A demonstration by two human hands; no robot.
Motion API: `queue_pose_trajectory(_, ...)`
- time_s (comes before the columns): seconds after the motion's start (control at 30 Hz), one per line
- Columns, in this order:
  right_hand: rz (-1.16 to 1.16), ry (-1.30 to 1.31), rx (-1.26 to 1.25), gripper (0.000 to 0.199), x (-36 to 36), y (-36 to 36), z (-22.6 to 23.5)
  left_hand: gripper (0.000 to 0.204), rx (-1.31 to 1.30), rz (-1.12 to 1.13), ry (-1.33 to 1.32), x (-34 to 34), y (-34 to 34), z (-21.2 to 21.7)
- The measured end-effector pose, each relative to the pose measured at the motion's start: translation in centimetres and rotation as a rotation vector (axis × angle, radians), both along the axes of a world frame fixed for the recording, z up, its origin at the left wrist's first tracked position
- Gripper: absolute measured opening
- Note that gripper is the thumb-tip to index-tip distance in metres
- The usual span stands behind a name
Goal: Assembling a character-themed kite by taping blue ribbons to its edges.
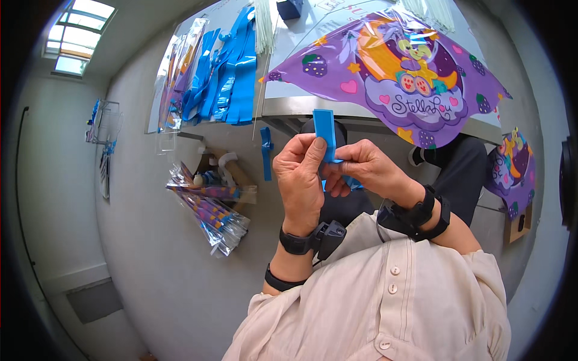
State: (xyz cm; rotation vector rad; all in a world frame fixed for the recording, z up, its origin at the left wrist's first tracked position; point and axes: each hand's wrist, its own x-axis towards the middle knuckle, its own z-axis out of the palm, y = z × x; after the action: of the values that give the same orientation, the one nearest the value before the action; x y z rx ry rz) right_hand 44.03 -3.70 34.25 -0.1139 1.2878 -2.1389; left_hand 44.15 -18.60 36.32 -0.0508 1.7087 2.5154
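My left hand (301,177) is closed on a folded bright blue plastic strip (324,125), with the thumb pressed over its front. The strip's upper end stands up above the fingers. At its lower end my right hand (372,167) pinches the blue material, and more blue shows under the right fingers. Both hands are in front of the table edge, above my lap. Beyond them a purple kite (373,66) with a cartoon figure, stars and hearts lies on the table, its lower point hanging over the edge.
Blue strips (244,84) and clear-bagged kites (180,78) lie on the table (292,107) at left, beside thin white rods (264,30). Another blue strip (266,156) hangs below the edge. Bagged kites (211,207) rest at lower left; a second purple kite (512,171) is at right.
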Motion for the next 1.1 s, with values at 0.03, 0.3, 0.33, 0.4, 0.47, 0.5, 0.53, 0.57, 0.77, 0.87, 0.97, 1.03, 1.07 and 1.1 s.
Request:
queue_pose_trajectory(0.03, -0.006, 0.066, 0.006, 0.017, 0.5, 0.3, -0.2, 0.015, -0.022, 0.029, -0.028, 0.4, 0.5, 0.0)
queue_pose_trajectory(0.3, -0.479, 0.165, -0.083, 0.015, 3.3, 1.8, 1.5, 0.025, -0.194, 0.010, 0.117, 2.8, 2.6, -1.3)
queue_pose_trajectory(0.33, -0.485, 0.163, -0.082, 0.015, 3.4, 1.9, 1.2, 0.028, -0.156, -0.028, 0.078, 3.1, 3.0, -1.1)
queue_pose_trajectory(0.4, -0.537, 0.145, -0.063, 0.013, 3.4, 2.0, 0.2, 0.031, -0.167, -0.055, 0.064, 3.5, 3.6, -1.1)
queue_pose_trajectory(0.47, -0.581, 0.137, -0.076, 0.011, 3.4, 1.8, 0.1, 0.031, -0.171, -0.078, 0.013, 3.7, 3.8, -1.4)
queue_pose_trajectory(0.5, -0.574, 0.107, -0.107, 0.012, 3.3, 1.9, -0.2, 0.026, -0.130, -0.069, 0.010, 3.7, 4.2, -1.2)
queue_pose_trajectory(0.53, -0.566, 0.076, -0.138, 0.012, 3.1, 2.0, -0.5, 0.026, -0.129, -0.072, 0.007, 3.7, 4.7, -1.0)
queue_pose_trajectory(0.57, -0.568, 0.073, -0.136, 0.012, 3.0, 2.1, -0.9, 0.023, -0.197, -0.033, 0.022, 3.8, 5.3, -0.6)
queue_pose_trajectory(0.77, -0.495, -0.093, -0.327, 0.010, 2.7, 3.0, -1.9, 0.017, -0.109, 0.001, 0.002, 3.5, 4.9, -2.2)
queue_pose_trajectory(0.87, -0.431, -0.097, -0.344, 0.009, 2.6, 2.9, -1.3, 0.021, 0.006, 0.038, -0.097, 3.3, 5.1, -2.2)
queue_pose_trajectory(0.97, -0.446, -0.112, -0.358, 0.010, 2.3, 2.8, -1.7, 0.020, 0.074, 0.053, -0.114, 3.0, 5.1, -2.3)
queue_pose_trajectory(1.03, -0.505, -0.138, -0.353, 0.012, 2.2, 2.7, -2.2, 0.015, 0.136, 0.065, -0.130, 2.7, 5.3, -1.9)
queue_pose_trajectory(1.07, -0.502, -0.143, -0.351, 0.012, 2.1, 2.8, -2.7, 0.015, 0.137, 0.069, -0.135, 2.8, 5.3, -2.1)
queue_pose_trajectory(1.1, -0.517, -0.140, -0.370, 0.013, 1.9, 2.9, -3.2, 0.014, 0.048, 0.028, -0.108, 2.8, 5.2, -2.2)
